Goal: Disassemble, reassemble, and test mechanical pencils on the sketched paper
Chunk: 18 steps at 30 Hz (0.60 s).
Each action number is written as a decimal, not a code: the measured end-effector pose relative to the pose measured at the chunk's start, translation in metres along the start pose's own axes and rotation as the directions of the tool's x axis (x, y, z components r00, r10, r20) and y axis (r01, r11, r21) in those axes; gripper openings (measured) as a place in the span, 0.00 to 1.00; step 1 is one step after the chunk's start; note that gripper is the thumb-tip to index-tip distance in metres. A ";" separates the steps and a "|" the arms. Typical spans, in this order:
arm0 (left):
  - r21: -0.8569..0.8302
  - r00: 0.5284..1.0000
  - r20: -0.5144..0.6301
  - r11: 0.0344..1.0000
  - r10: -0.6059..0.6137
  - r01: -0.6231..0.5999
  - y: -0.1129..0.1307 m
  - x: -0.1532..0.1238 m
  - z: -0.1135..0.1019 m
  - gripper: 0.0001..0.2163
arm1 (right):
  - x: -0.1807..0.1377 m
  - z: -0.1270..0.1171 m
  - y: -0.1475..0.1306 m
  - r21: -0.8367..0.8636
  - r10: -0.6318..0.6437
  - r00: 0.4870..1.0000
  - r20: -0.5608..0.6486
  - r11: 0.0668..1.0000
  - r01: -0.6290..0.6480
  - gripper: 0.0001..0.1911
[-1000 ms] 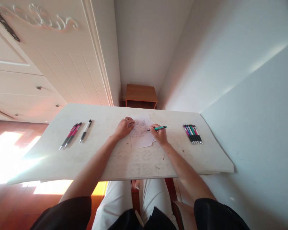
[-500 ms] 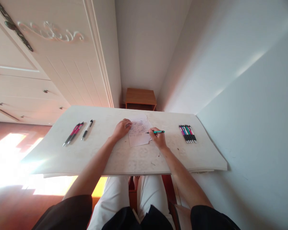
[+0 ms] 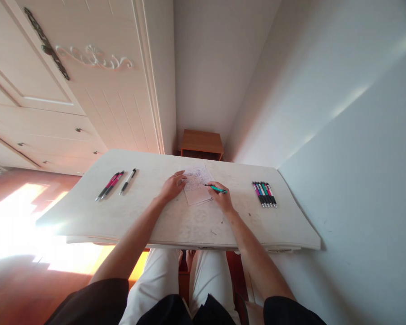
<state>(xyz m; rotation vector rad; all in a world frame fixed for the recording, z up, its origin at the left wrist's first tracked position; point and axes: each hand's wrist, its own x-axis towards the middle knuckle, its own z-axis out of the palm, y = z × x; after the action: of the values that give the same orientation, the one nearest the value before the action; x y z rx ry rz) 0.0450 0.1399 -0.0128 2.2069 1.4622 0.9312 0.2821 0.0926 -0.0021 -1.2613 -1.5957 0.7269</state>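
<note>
In the head view, my right hand [image 3: 222,197] is closed around a green pen [image 3: 218,189], its dark tip at the sheet. The paper [image 3: 199,194] lies in the middle of the table, its upper part covered with dense scribbled marks and its lower part bare. My left hand [image 3: 173,186] rests at the paper's left edge, fingers spread and lying on it, with a ring on one finger. Two pink-and-black pens [image 3: 110,185] and a white-and-black pen [image 3: 127,181] lie to the left. A row of several coloured pens [image 3: 264,194] lies to the right.
The white table [image 3: 189,230] has worn edges and small dark specks. A wooden stand [image 3: 202,141] is beyond its far edge. A white cabinet [image 3: 115,104] rises at the left, and a pale wall [image 3: 355,167] borders the right side.
The view has shifted slightly, and the paper looks a little more tilted. The green pen now slants down to the right, where it lay nearly level before; my right hand still holds it.
</note>
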 end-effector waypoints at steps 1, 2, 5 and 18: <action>0.025 1.000 0.012 0.999 0.021 -0.021 0.000 0.000 0.000 0.12 | 0.000 0.000 0.000 -0.011 -0.015 1.000 0.006 1.000 0.015 0.15; 0.054 0.999 0.023 0.998 0.044 -0.045 -0.001 0.001 0.001 0.13 | 0.000 0.000 0.001 -0.016 -0.023 1.000 0.016 1.000 0.024 0.15; 0.126 0.996 0.044 0.989 0.079 -0.084 -0.003 0.002 0.003 0.14 | -0.001 0.001 0.001 -0.006 -0.001 0.999 0.044 1.000 0.001 0.15; 0.122 0.992 0.111 0.990 0.055 -0.068 -0.003 0.002 0.002 0.14 | -0.002 -0.001 -0.006 0.019 -0.012 1.000 0.011 1.000 0.012 0.16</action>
<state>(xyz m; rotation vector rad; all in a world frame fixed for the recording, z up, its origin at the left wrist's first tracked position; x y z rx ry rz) 0.0447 0.1433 -0.0150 2.3651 1.4473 0.7446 0.2801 0.0886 0.0030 -1.2354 -1.6005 0.7407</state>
